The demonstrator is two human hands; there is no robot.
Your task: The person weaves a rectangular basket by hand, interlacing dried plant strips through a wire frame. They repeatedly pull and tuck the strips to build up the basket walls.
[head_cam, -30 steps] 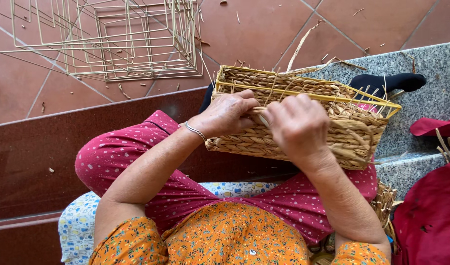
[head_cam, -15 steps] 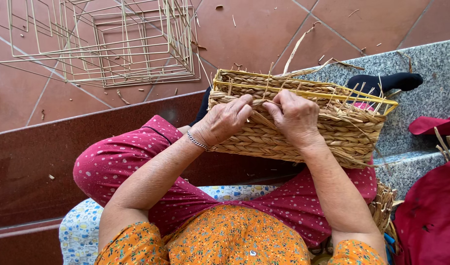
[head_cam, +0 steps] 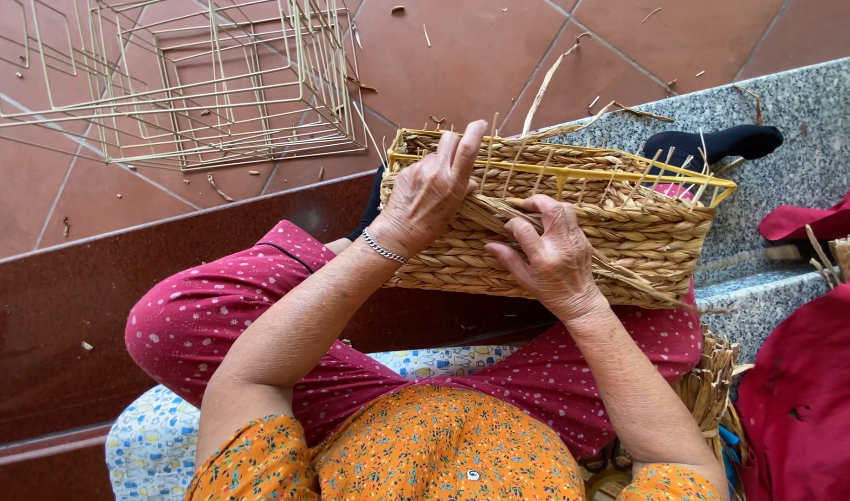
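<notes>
Terracotta tiled floor [head_cam: 499,56] beside a grey granite step [head_cam: 805,111], in daylight.

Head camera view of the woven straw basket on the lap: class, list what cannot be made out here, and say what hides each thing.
- Inside of the straw basket: head view, hidden by its near wall and rim.
- Left hand fingertips: curled over the rim.
- Right hand palm: pressed against the weave.
- Wire frames: cut off by the top and left edges.
- Red cloth: cut off at the right edge.
</notes>
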